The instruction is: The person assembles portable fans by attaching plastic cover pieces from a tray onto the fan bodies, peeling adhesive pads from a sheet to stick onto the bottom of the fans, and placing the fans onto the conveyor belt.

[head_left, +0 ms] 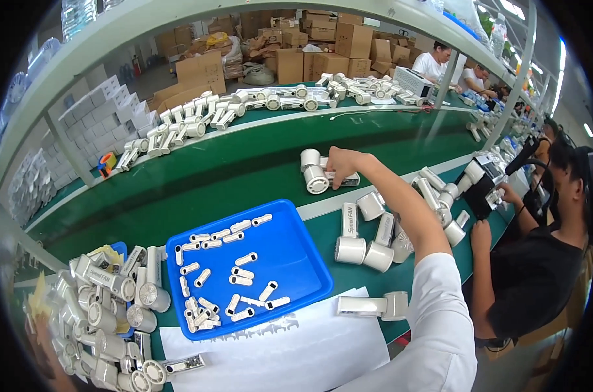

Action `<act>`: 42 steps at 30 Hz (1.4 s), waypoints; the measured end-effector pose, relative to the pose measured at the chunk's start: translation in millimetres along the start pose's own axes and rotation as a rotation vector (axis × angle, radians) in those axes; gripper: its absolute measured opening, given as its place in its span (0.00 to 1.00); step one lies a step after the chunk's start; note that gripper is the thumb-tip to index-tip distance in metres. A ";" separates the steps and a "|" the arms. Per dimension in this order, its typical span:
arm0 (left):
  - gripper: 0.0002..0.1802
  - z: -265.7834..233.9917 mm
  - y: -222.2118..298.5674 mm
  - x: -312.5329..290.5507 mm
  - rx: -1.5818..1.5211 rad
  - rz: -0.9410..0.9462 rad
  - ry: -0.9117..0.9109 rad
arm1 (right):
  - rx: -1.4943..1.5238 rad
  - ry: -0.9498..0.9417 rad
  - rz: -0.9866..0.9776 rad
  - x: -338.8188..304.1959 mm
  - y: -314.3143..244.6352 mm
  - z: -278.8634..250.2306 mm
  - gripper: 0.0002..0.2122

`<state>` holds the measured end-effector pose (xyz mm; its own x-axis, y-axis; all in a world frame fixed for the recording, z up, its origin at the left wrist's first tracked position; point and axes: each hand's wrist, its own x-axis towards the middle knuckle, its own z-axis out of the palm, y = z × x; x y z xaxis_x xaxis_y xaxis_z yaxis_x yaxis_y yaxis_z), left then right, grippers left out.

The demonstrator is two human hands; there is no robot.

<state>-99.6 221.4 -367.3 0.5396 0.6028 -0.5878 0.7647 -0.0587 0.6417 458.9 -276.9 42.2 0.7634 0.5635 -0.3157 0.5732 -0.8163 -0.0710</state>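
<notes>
My right hand [341, 166] reaches out over the green conveyor belt [244, 171], its fingers closed round the handle of a white handheld fan [317, 180]. Right behind that fan, another round white fan head [309, 158] shows, partly covered by my hand. My left hand does not show clearly. At the far left rim is a blurred bare forearm [48, 349] beside a heap of fans; whose it is I cannot tell. Nearest my right forearm, several white fans [350, 249] stand and lie on the green worktop. One more fan [365, 306] lies on its side near my sleeve.
A blue tray [319, 274] holds small white parts with dark ends. White paper [277, 356] lies under its near edge. Piled fans [104, 313] crowd the left. Fans [270, 101] line the far shelf. At right, a co-worker [538, 274] in black handles a dark device [484, 186].
</notes>
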 end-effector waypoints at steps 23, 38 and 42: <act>0.18 -104.6 -34.9 -190.7 -0.233 0.161 -0.347 | -0.035 0.330 0.384 -294.9 96.9 78.1 0.19; 0.15 -172.2 153.1 -341.1 -0.036 0.933 -0.226 | 0.094 0.967 0.147 -306.5 -41.7 88.2 0.20; 0.16 -169.6 221.5 -332.6 0.088 1.245 -0.108 | 0.223 0.775 -0.106 -296.7 -183.0 67.6 0.14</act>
<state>-169.4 142.8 53.9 0.9349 0.0321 0.3534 -0.2658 -0.5968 0.7571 107.4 -303.3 85.0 0.7443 0.5005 0.4421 0.6439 -0.7135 -0.2761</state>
